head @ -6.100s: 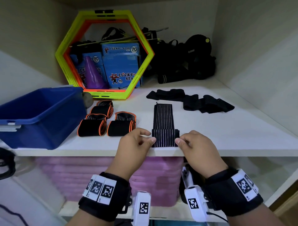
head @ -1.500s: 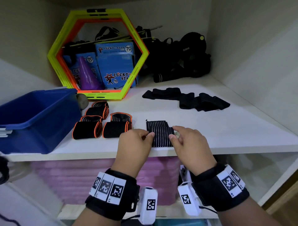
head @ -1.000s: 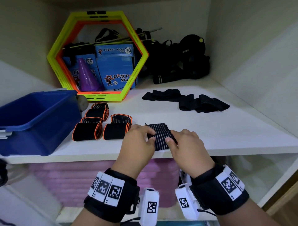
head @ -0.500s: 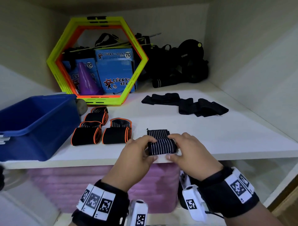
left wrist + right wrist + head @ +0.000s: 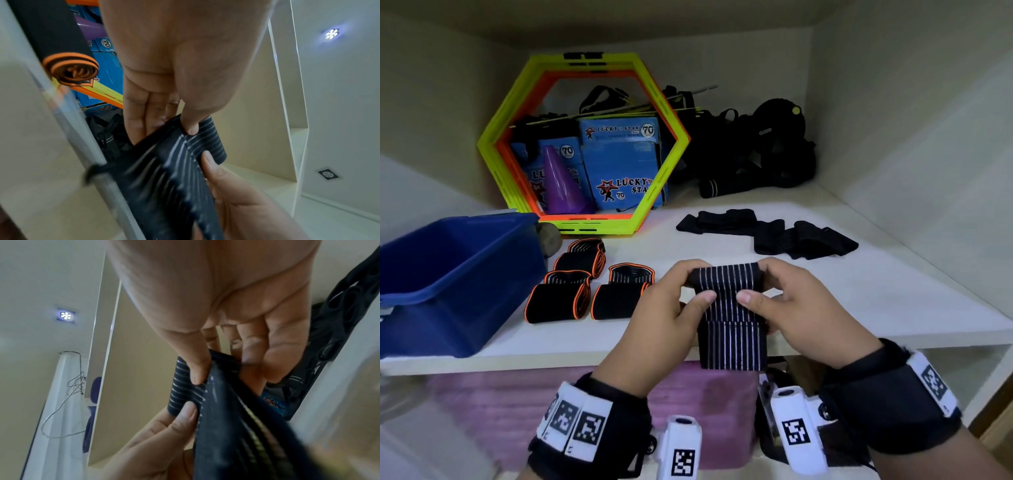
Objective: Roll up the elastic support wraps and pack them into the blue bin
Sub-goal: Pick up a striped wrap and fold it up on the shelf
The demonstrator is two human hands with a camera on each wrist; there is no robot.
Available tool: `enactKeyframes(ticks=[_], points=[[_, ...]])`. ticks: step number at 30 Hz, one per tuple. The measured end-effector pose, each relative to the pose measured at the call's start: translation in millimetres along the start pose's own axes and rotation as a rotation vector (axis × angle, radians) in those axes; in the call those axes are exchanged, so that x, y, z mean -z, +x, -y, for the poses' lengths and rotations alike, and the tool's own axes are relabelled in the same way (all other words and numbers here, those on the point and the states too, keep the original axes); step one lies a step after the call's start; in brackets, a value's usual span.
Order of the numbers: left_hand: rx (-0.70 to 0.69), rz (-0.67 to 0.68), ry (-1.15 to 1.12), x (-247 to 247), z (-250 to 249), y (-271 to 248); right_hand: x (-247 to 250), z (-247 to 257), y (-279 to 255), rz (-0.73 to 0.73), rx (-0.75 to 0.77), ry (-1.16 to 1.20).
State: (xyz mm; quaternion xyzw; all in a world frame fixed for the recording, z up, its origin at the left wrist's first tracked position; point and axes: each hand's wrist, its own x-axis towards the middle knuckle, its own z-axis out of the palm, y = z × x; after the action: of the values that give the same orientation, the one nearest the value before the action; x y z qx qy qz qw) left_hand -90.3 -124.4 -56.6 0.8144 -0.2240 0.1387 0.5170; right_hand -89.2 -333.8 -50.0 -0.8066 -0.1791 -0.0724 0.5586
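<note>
A black wrap with thin white stripes [image 5: 729, 308] is lifted off the shelf, its upper part bunched into a roll and its tail hanging past the shelf edge. My left hand [image 5: 671, 308] pinches its left side, thumb in front and fingers behind. My right hand [image 5: 780, 305] pinches the right side the same way. The wrist views show the striped wrap [image 5: 174, 162] [image 5: 185, 394] between thumb and fingers of both hands. Several rolled black wraps with orange edges [image 5: 585, 287] lie on the shelf next to the blue bin [image 5: 448, 274] at the left.
Unrolled black wraps [image 5: 770, 233] lie at the back right of the white shelf [image 5: 859, 308]. A yellow-and-orange hexagon frame [image 5: 585, 144], blue boxes, a purple cone and black gear stand along the back wall. Pink mats [image 5: 517, 411] sit on the lower shelf.
The striped wrap was rolled up along the shelf toward the front edge. Now both hands have lifted it, and a length of it hangs loose below the roll.
</note>
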Motion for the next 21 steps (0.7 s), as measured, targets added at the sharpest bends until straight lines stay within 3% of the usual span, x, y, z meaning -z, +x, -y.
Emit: enactKeyframes(ticks=[4,8,11,13,15,18,21], points=[[0.024,-0.023,0.113,-9.9,12.3,21.9,-0.9,-11.4,16.4,-0.063,-0.017,-0.122],[-0.023,-0.049,0.415,-18.8,18.4,31.7,-3.7,-21.5,26.0,-0.116,0.003,-0.355],[-0.067,-0.137,0.423,-24.9,19.6,21.8,-0.5,-25.9,27.5,-0.136,0.012,-0.439],[-0.168,-0.211,0.398,-29.2,17.3,9.2,1.8,-28.2,28.1,-0.132,0.003,-0.435],[-0.266,-0.108,0.437,-35.6,13.4,-3.1,4.0,-30.2,28.8,-0.131,-0.015,-0.442],[-0.271,0.209,0.562,-44.5,16.2,-13.3,7.7,-33.0,30.4,-0.127,-0.035,-0.459],[-0.246,0.255,0.622,-47.7,26.1,-10.4,9.3,-34.3,28.9,-0.113,-0.038,-0.45]])
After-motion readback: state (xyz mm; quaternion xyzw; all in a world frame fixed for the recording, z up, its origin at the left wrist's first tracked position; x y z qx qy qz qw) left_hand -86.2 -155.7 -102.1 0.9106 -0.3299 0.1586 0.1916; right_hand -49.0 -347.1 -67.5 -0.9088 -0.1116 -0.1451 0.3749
